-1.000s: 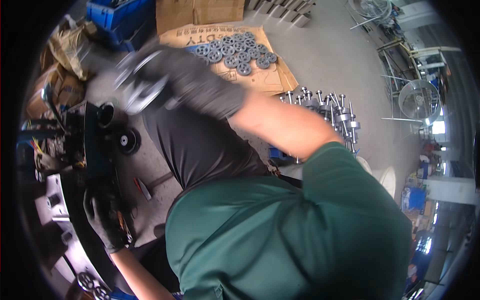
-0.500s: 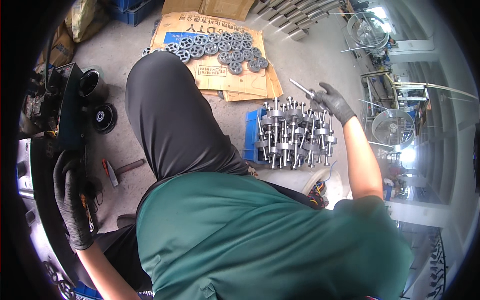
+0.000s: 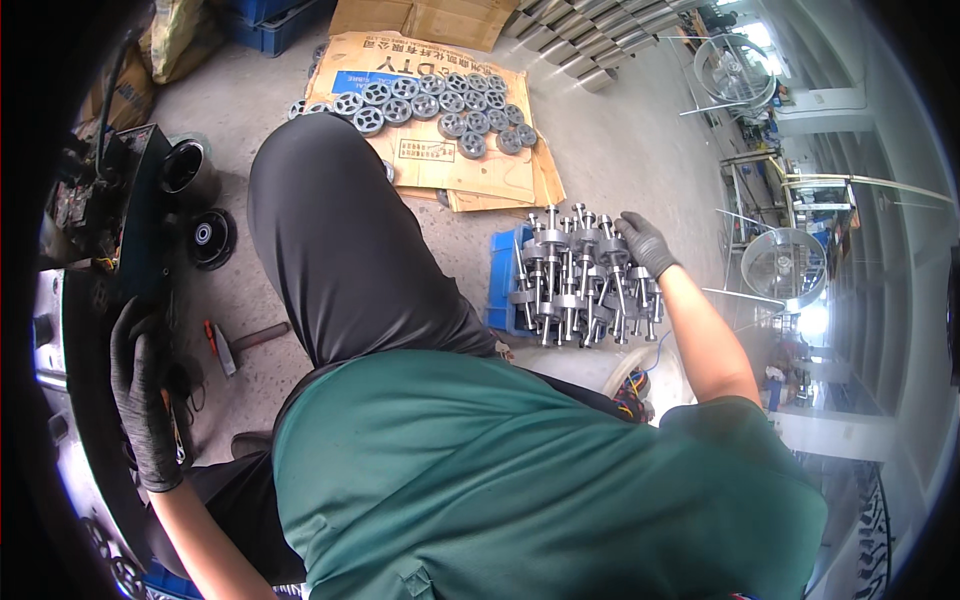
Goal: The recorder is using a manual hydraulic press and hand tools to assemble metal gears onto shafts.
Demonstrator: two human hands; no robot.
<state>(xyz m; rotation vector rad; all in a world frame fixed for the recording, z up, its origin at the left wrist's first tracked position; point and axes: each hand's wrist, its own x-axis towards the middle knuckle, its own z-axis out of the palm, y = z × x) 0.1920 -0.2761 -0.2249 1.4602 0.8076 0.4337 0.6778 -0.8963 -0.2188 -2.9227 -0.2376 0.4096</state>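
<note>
Right hand (image 3: 645, 243), dark glove, sits right of centre of the frame, fingers curled down onto the top of a cluster of metal rotor shafts (image 3: 575, 275); whether it fully grips one or just rests on it, cannot tell. The shafts are bare grey steel, each a thin spindle with a thicker cylindrical core around its middle, packed close together and touching. They stand roughly upright in a blue crate (image 3: 503, 280) on the concrete floor (image 3: 640, 130), long axes running up toward the camera, tips fanning slightly toward the upper edge of the frame. The crate's blue wall shows only at the left of the cluster. Left hand (image 3: 140, 390), also in a dark glove, is at the lower left of the frame, fingers closed around the edge of a dark machine part (image 3: 95, 330); the exact thing gripped is too dark to tell. A hammer (image 3: 235, 342) lies on the floor just right of that hand. Above it, upper left, two black round housings (image 3: 200, 205) sit beside a dark machine block (image 3: 105, 200). Upper centre, flattened cardboard (image 3: 440, 110) carries rows of grey toothed wheels (image 3: 430, 105), lying flat. The person's black trouser leg (image 3: 340, 250) and green shirt (image 3: 520, 480) fill the middle and bottom of the frame. Wire fan guards (image 3: 785, 265) stand at far right.
</note>
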